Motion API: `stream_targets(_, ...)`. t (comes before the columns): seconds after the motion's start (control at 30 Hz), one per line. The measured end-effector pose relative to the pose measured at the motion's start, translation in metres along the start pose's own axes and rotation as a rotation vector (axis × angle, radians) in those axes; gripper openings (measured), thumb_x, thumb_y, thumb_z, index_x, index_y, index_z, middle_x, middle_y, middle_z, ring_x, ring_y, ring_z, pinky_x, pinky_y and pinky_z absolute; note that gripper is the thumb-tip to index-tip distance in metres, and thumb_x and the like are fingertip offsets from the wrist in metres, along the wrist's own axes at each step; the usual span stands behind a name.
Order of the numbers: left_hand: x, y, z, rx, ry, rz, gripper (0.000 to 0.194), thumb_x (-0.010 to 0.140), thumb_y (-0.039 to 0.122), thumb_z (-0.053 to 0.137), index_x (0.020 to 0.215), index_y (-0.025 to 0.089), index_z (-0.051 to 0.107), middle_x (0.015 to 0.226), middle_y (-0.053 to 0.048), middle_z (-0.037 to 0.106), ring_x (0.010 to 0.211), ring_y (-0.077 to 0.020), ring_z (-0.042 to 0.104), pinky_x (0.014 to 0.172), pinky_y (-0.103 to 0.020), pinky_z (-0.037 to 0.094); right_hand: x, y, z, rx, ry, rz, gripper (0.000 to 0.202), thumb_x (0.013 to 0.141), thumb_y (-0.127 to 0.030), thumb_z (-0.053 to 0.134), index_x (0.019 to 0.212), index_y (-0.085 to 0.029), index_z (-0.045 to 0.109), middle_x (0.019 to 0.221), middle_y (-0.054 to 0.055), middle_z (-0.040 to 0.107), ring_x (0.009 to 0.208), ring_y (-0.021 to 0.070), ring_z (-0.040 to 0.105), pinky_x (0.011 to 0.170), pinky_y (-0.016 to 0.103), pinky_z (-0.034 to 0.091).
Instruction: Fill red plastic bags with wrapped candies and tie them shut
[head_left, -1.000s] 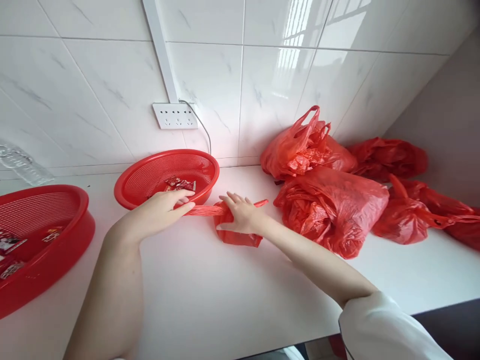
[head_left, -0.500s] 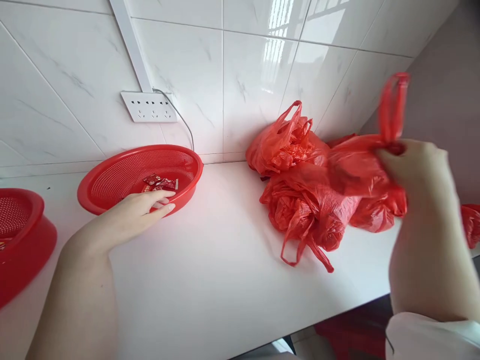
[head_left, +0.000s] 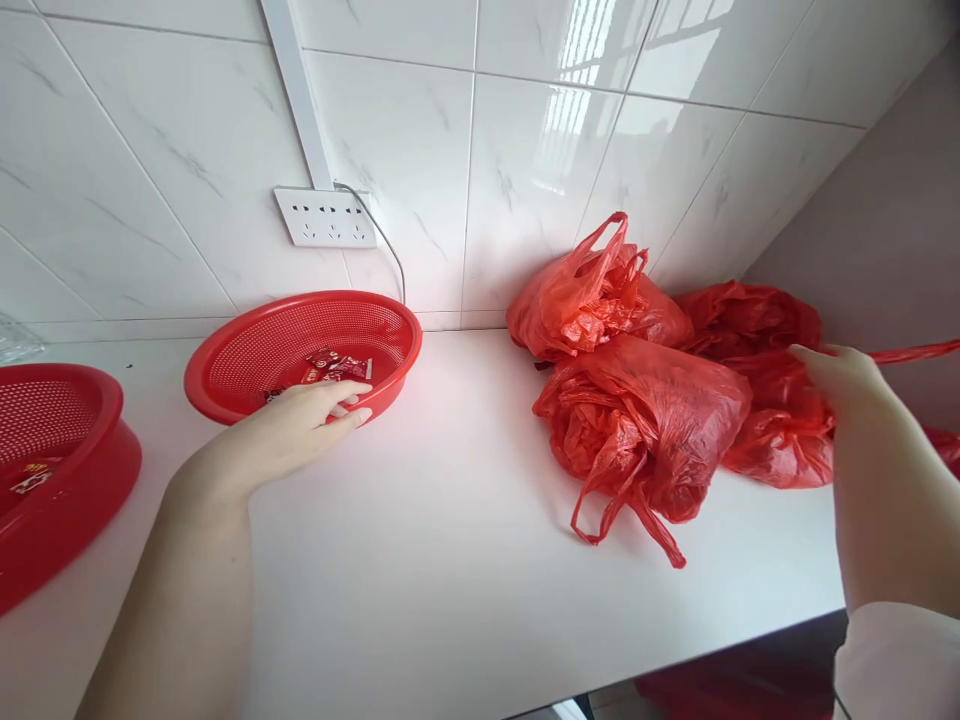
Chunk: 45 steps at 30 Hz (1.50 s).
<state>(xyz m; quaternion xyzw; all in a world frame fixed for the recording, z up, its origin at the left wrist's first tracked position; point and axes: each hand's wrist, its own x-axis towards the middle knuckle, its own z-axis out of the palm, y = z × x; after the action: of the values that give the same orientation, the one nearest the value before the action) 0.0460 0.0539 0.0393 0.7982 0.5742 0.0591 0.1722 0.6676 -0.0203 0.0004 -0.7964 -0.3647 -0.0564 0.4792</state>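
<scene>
My left hand (head_left: 304, 420) is at the near right rim of a red perforated basket (head_left: 232, 345), its fingers inside and its thumb outside, closed on the rim. Small red packets (head_left: 337, 367) lie in that basket. On the right, my right hand (head_left: 844, 375) is over a red plastic bag (head_left: 784, 440), its slightly blurred fingers pressed together on red plastic. A thin red strip (head_left: 915, 352) stretches from behind this hand towards the right edge. Knotted and bunched red bags stand beside it, one in front (head_left: 652, 420) and one against the wall (head_left: 585, 300).
Another red basket (head_left: 112, 430) with packets stands at the far left on the white table (head_left: 450, 560). A socket panel (head_left: 326, 217) with a grey cable is on the tiled wall. More red plastic shows at the right edge, and clear plastic at the left edge.
My right hand has come down and to the right; the bag it held up no longer hides the bags at the back right. My left hand keeps its place on the basket. The view has shifted slightly.
</scene>
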Motion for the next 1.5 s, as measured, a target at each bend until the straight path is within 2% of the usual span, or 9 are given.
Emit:
stream_targets(0.13,-0.004,0.008,-0.005,-0.002,-0.041,-0.007,0.049,0.089,0.056,0.039,0.128,0.035,0.058,0.118,-0.001,0.068,0.104,-0.0282,0.064,0.074,-0.035,0.054,-0.004,-0.03,0.036,-0.215,-0.069,0.018,0.019,0.078,-0.028,0.065,0.091,-0.017,0.074,0.098,0.018,0.07,0.098,0.0293,0.062,0.087,0.045,0.04)
stream_targets(0.3,-0.004,0.006,-0.003,0.013,-0.045,0.028,0.049,0.089,0.056,0.039,0.129,0.034,0.057,0.12,-0.001,0.067,0.106,-0.0286,0.063,0.075,-0.035,0.053,-0.051,-0.114,0.092,-0.187,-0.412,-0.509,0.064,0.081,-0.048,0.064,0.137,-0.021,0.049,0.132,0.012,0.058,0.115,0.0212,0.054,0.094,0.031,0.038)
stream_targets(0.43,-0.005,0.003,-0.002,0.007,-0.032,0.047,0.049,0.089,0.055,0.041,0.13,0.035,0.056,0.118,-0.001,0.068,0.104,-0.0277,0.064,0.075,-0.034,0.053,-0.067,-0.155,0.121,-0.373,-0.48,-0.633,0.043,0.075,-0.027,0.069,0.113,-0.008,0.063,0.117,0.019,0.062,0.108,0.0248,0.052,0.085,0.033,0.036)
stream_targets(0.7,-0.004,0.004,0.002,-0.115,-0.002,0.094,0.045,0.09,0.052,0.043,0.129,0.033,0.057,0.119,-0.002,0.067,0.117,-0.0263,0.058,0.088,-0.037,0.05,-0.077,-0.219,0.11,0.506,0.234,-0.428,0.026,0.085,-0.026,0.046,0.09,-0.005,0.06,0.088,0.016,0.066,0.079,0.0184,0.059,0.065,0.031,0.038)
stream_targets(0.87,-0.001,0.022,0.012,-0.581,0.156,0.224,0.058,0.085,0.055,0.056,0.137,0.028,0.049,0.137,-0.008,0.055,0.124,-0.0263,0.052,0.1,-0.041,0.045,-0.184,-0.251,0.1,0.777,-0.375,-0.739,0.034,0.071,-0.016,0.068,0.104,-0.015,0.056,0.103,0.007,0.063,0.088,0.0182,0.06,0.077,0.031,0.049)
stream_targets(1.03,0.002,0.025,0.019,-1.087,-0.053,0.444,0.056,0.087,0.059,0.052,0.128,0.022,0.057,0.117,-0.012,0.066,0.11,-0.0282,0.06,0.082,-0.035,0.051,-0.26,-0.258,0.111,0.79,-0.968,-0.774,0.032,0.077,-0.017,0.066,0.106,-0.02,0.054,0.096,0.003,0.061,0.082,0.0159,0.061,0.071,0.028,0.053)
stream_targets(1.13,0.007,0.02,0.022,-1.175,-0.114,0.372,0.035,0.082,0.047,0.065,0.102,0.019,0.068,0.088,-0.006,0.07,0.083,-0.0213,0.066,0.067,-0.029,0.049,-0.266,-0.257,0.121,0.755,-1.013,-0.808,0.027,0.077,-0.015,0.065,0.101,-0.018,0.055,0.089,0.001,0.062,0.075,0.014,0.059,0.065,0.026,0.05)
stream_targets(1.3,0.013,0.01,0.012,-1.49,0.075,0.315,0.027,0.085,0.045,0.059,0.082,0.019,0.067,0.07,-0.002,0.065,0.065,-0.0173,0.062,0.06,-0.03,0.046,-0.246,-0.245,0.127,0.926,-1.34,-0.894,0.036,0.073,-0.03,0.076,0.099,-0.015,0.057,0.085,0.002,0.062,0.075,0.0141,0.057,0.067,0.026,0.048)
stream_targets(1.5,0.012,-0.015,-0.004,-1.437,0.103,0.503,0.053,0.083,0.052,0.056,0.051,0.02,0.028,0.044,0.005,0.025,0.037,-0.0073,0.026,0.04,-0.025,0.025,-0.223,-0.235,0.117,0.783,-1.722,-0.865,0.034,0.098,-0.032,0.036,0.089,-0.011,0.061,0.074,0.001,0.054,0.066,0.0104,0.046,0.063,0.025,0.039)
